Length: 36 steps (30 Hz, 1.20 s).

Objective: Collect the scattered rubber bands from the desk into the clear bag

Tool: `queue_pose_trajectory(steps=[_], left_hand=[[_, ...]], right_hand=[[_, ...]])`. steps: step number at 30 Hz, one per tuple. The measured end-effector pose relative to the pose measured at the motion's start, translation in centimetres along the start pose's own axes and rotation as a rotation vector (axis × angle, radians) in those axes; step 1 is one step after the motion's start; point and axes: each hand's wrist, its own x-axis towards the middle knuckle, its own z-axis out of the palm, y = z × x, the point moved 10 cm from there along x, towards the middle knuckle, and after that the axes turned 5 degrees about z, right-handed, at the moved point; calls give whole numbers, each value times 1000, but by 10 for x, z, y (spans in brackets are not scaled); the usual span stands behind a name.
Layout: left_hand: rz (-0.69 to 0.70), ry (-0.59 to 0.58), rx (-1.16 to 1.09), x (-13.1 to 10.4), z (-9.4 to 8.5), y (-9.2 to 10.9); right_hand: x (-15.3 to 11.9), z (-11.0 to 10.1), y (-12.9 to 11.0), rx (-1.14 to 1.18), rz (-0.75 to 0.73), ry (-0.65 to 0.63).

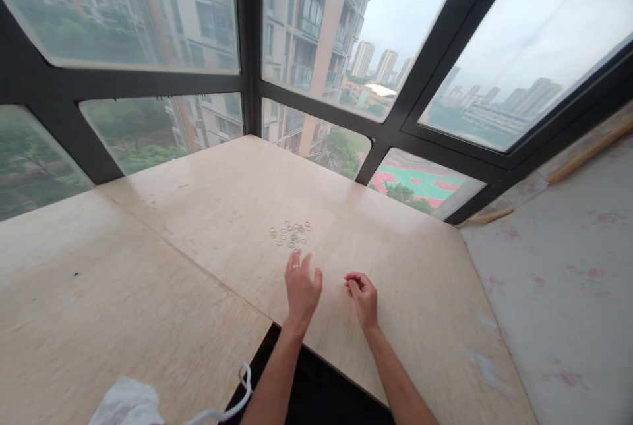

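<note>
Head view shows two bare hands over a pale, wood-toned tabletop (198, 214), with a loose cluster of small rings (293, 235) lying on it just beyond the left hand (302, 283). That hand is palm down, its fingers curved and spread apart, the fingertips right at the near edge of the cluster; whether they touch any of the rings I cannot tell. A thin band (295, 266) sits on one of its fingers.

To its right, well apart from the cluster, the right hand (363, 296) is held with its fingers curled and the thumb and fingertips pressed together. Whether something small is pinched there is too fine to tell.

The rings are thin and close together, some overlapping: reddish ones at the right, yellowish ones at the left, darker ones near the middle.

Below the forearms is a dark gap (331, 389). Near the bottom edge lie a white cloth (127, 404) and a white cord (217, 416). Dark-framed windows (316, 10) stand behind the tabletop, and a flowered wall (558, 306) rises at the right.
</note>
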Motion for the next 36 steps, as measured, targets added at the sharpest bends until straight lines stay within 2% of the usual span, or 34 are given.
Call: queue_pose_trajectory(steps=[2, 4, 6, 9, 12, 14, 17, 19, 24, 26, 29, 31, 33, 34, 36], left_hand=[[-52, 42, 160, 44, -7, -17], [-76, -8, 260, 77, 2, -30], [-55, -64, 347, 95, 18, -35], [70, -192, 391, 88, 55, -22], [362, -352, 298, 54, 94, 22], [491, -375, 225, 36, 103, 47], [498, -348, 198, 34, 100, 57], [487, -362, 219, 39, 100, 53], [572, -465, 265, 46, 105, 41], [510, -419, 320, 57, 95, 24], [315, -275, 408, 79, 66, -6], [212, -202, 443, 87, 52, -12], [221, -187, 415, 85, 52, 6], [275, -204, 371, 80, 59, 24], [433, -312, 241, 61, 85, 71]], right_hand=[[-5, -7, 0, 23, 3, 31], [-7, -12, 0, 41, 1, 45], [-7, -13, -1, 51, -2, 35], [-9, -13, -2, 61, 1, -5], [-12, -16, -1, 78, 10, -29], [-15, -23, 1, 94, 14, -23], [-21, -35, 4, 113, 20, 5], [-25, -43, 7, 121, 23, 31], [-32, -64, 14, 119, 19, 115], [-30, -77, 15, 100, 15, 153], [-23, -104, 17, 61, 12, 219], [-17, -123, 18, 37, 10, 258], [-12, -137, 18, 21, 6, 280], [-10, -141, 18, 17, 4, 282], [-9, -144, 18, 16, -2, 267]])
